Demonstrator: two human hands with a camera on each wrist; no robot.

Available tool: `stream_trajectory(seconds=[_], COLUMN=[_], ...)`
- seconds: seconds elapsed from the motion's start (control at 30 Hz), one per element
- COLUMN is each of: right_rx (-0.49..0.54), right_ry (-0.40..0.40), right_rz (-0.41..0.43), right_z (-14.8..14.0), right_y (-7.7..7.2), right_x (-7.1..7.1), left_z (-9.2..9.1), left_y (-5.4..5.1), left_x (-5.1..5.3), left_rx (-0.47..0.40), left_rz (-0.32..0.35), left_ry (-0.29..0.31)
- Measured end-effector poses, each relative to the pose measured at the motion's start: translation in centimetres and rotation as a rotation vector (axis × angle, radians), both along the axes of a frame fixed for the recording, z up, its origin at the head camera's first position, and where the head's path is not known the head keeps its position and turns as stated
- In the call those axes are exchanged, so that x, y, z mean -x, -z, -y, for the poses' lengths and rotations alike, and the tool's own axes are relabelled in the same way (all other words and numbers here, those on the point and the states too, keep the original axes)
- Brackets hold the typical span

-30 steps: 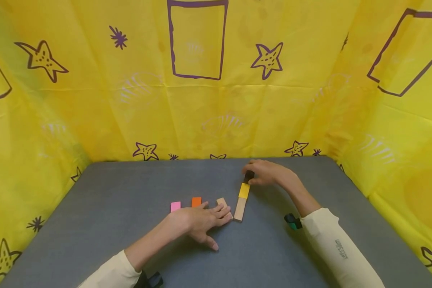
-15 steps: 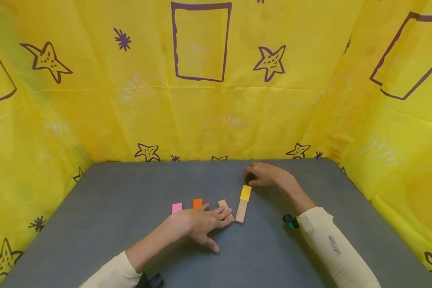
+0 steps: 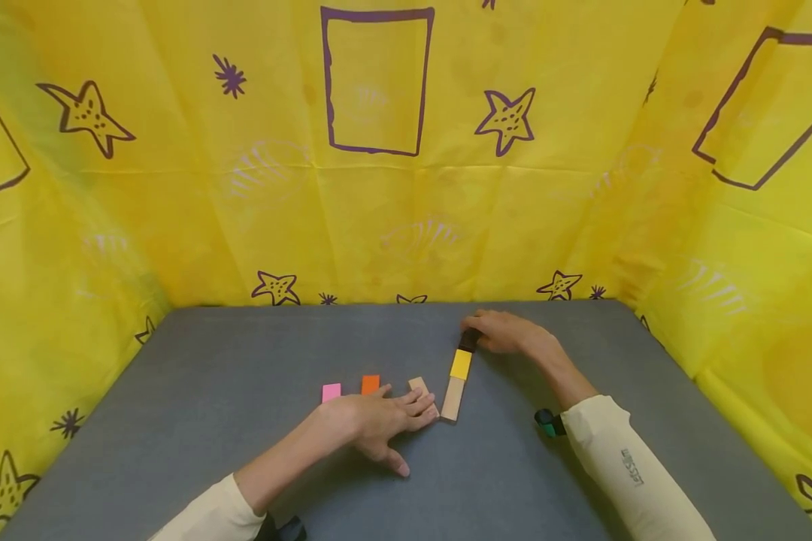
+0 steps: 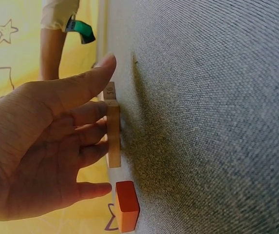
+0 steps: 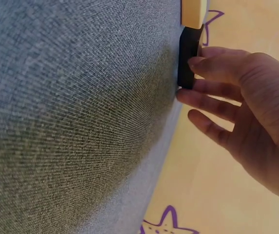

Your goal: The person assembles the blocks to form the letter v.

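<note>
My right hand point(image 3: 504, 332) pinches a black block point(image 3: 469, 342) between thumb and fingers at the far end of a line of blocks. Below it, end to end, lie a yellow block point(image 3: 461, 364) and a plain wooden block point(image 3: 452, 400). In the right wrist view the black block point(image 5: 188, 58) lies on the table against the yellow block point(image 5: 194, 12). My left hand point(image 3: 384, 424) lies with fingers spread, its fingertips touching a second plain wooden block point(image 3: 417, 384), slanted beside the line. An orange block point(image 4: 127, 204) lies by the left little finger.
Further left is a pink block point(image 3: 331, 391), partly behind the left wrist. The grey table point(image 3: 243, 361) ends at yellow cloth walls point(image 3: 379, 225) at the back and sides. A printed wooden piece point(image 4: 109, 91) shows behind the left thumb.
My right hand has shifted slightly on the black block, which now shows more plainly and lies against the yellow block. My left hand stays in place; the head view has tilted slightly.
</note>
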State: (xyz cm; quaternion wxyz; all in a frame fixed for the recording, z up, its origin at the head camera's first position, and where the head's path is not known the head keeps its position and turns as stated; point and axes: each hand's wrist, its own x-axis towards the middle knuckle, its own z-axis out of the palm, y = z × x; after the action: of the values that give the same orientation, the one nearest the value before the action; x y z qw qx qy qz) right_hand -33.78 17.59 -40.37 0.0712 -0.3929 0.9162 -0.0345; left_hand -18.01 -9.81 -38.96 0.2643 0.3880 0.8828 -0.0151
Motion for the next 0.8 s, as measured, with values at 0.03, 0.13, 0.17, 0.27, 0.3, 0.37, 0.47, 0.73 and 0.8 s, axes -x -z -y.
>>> stream_trajectory(seconds=[0.03,0.13,0.17,0.27,0.3,0.37,0.47,0.73,0.8], right_rx=[-0.001,0.002,0.002,0.006,0.006,0.005,0.001,-0.008,-0.011], right_ry=[0.000,0.005,0.005,0.001,-0.001,-0.004,-0.008,-0.016,-0.012], right_rz=[-0.001,0.000,0.002,0.013,0.013,0.013,0.004,-0.001,0.000], right_z=[0.00,0.01,0.02,0.10,0.12,0.19,0.25,0.29,0.30], right_y=[0.02,0.03,0.02,-0.05,-0.08,-0.11,-0.10,-0.15,-0.23], right_x=[-0.07,-0.25,-0.31,-0.44,-0.49,-0.55,-0.63,-0.87,-0.91], left_z=[0.00,0.03,0.04,0.09,0.10,0.14,0.17,0.13,0.13], left_y=[0.01,0.02,0.04,0.05,0.04,0.07,0.08,0.05,0.05], left_x=[0.02,0.03,0.05,0.10,0.12,0.15,0.14,0.22,0.27], left_rx=[0.001,-0.001,-0.001,-0.005,-0.006,-0.007,-0.011,-0.018,-0.018], left_rz=[0.000,0.003,0.002,0.009,0.013,0.014,0.017,0.027,0.027], left_ry=[0.000,0.001,0.003,0.005,0.004,0.004,0.003,0.009,0.010])
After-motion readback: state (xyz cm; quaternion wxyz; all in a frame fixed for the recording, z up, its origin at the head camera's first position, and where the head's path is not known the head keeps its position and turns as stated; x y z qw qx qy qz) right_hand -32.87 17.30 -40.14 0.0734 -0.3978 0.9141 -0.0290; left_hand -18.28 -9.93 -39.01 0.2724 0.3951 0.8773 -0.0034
